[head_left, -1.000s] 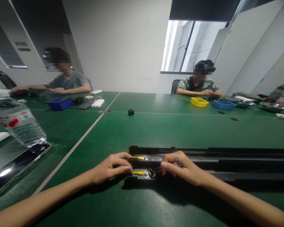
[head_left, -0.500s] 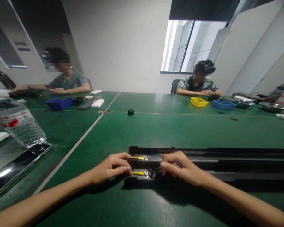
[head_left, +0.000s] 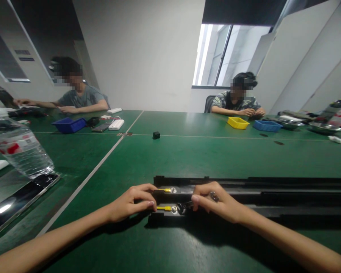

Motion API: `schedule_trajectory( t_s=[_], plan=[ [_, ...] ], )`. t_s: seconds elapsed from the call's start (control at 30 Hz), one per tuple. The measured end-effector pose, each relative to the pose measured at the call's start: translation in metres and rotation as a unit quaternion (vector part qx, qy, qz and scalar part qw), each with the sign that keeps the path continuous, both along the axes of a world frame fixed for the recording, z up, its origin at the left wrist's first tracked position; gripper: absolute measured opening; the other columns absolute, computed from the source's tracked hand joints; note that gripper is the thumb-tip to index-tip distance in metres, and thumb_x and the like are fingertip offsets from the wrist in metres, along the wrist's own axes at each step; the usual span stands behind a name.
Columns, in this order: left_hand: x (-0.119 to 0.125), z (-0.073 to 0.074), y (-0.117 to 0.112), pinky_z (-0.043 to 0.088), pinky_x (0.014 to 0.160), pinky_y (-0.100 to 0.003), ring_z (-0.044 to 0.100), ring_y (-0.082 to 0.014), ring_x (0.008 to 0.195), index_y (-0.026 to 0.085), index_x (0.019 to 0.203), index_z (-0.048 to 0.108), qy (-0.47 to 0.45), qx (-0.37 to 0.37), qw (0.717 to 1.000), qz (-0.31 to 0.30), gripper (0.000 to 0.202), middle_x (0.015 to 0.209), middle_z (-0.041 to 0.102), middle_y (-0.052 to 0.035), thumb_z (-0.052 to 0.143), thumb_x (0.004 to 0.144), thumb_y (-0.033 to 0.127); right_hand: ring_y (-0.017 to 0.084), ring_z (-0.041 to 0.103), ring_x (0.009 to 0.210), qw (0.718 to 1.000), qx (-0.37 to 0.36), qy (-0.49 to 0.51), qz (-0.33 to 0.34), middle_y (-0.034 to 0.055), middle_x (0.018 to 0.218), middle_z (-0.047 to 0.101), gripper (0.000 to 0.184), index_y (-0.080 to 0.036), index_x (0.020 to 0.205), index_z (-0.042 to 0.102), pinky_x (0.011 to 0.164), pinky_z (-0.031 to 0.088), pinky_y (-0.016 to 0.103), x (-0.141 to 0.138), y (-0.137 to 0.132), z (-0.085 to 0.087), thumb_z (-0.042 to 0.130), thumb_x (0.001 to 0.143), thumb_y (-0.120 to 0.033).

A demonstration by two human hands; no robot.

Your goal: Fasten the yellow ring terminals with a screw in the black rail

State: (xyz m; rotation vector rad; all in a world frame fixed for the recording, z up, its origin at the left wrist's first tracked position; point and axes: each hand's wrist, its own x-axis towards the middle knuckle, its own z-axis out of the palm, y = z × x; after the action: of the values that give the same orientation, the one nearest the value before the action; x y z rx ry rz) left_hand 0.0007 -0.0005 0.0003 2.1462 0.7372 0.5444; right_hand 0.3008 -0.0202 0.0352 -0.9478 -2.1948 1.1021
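Note:
Two long black metal rails (head_left: 227, 199) lie side by side, running off to the right. At their left ends, two yellow-sleeved cable lugs (head_left: 165, 208) sit over a pair of bolts (head_left: 174, 209). My left hand (head_left: 133, 203) is curled at those ends, index finger by the far lug and thumb by the near one; the cable between them is hidden in its fingers. My right hand (head_left: 216, 201) grips a dark metal wrench (head_left: 182, 207), its jaw beside the near bolt. The wrench's ring end pokes out above the fingers.
To the left, a phone (head_left: 22, 201) lies by a tilted water bottle (head_left: 22, 146). Farther off are a small black cube (head_left: 156, 135), a blue bin (head_left: 69, 125), a yellow bin (head_left: 238, 122) and a light-blue bin (head_left: 267, 126). Two people sit across the green table (head_left: 187, 155).
The whole view has shifted very slightly. Both hands and the wrench keep their places on the rails. The person at the far left has raised a hand a little.

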Motion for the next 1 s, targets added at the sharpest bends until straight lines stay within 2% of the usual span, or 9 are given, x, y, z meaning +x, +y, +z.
schedule_trajectory(
  t_s=[0.23,0.47,0.77,1.0],
  plan=[
    [0.0024,0.0026,-0.0019,0.042,0.093,-0.030,0.059,-0.0232,0.101,0.018,0.094,0.077,-0.013,-0.006,1.000,0.002,0.038,0.112,0.061,-0.0075,0.048,0.099,0.043,0.009,0.052,0.052,1.000,-0.001,-0.002,-0.001,0.0024,0.062,0.062,0.042,-0.012,0.071,0.067,0.050,0.039,0.019,0.0001,0.0005,-0.0005,0.052,0.094,-0.043],
    [0.0017,0.0030,-0.0017,0.042,0.092,-0.030,0.059,-0.0236,0.100,0.017,0.084,0.076,-0.003,-0.008,1.000,0.002,0.043,0.111,0.061,-0.0075,0.049,0.097,0.047,0.009,0.051,0.052,1.000,-0.006,-0.005,-0.006,0.0025,0.062,0.063,0.044,-0.012,0.071,0.067,0.050,0.037,0.020,0.0002,-0.0006,0.0004,0.051,0.094,-0.047],
    [0.0026,0.0028,-0.0015,0.041,0.092,-0.029,0.059,-0.0234,0.099,0.017,0.089,0.076,-0.023,-0.028,0.999,0.007,0.042,0.110,0.061,-0.0072,0.047,0.099,0.045,0.009,0.052,0.052,1.000,-0.005,-0.002,-0.004,0.0025,0.062,0.062,0.042,-0.012,0.071,0.067,0.051,0.038,0.019,0.0006,-0.0004,-0.0009,0.052,0.094,-0.044],
    [-0.0017,0.0006,0.0010,0.040,0.092,-0.030,0.058,-0.0247,0.102,0.017,0.085,0.077,-0.026,-0.047,0.998,-0.008,0.037,0.114,0.060,-0.0062,0.050,0.097,0.040,0.009,0.052,0.053,1.000,-0.005,-0.001,-0.003,0.0028,0.063,0.063,0.041,-0.012,0.071,0.067,0.051,0.038,0.019,0.0006,-0.0010,0.0001,0.052,0.094,-0.042]
  ],
)
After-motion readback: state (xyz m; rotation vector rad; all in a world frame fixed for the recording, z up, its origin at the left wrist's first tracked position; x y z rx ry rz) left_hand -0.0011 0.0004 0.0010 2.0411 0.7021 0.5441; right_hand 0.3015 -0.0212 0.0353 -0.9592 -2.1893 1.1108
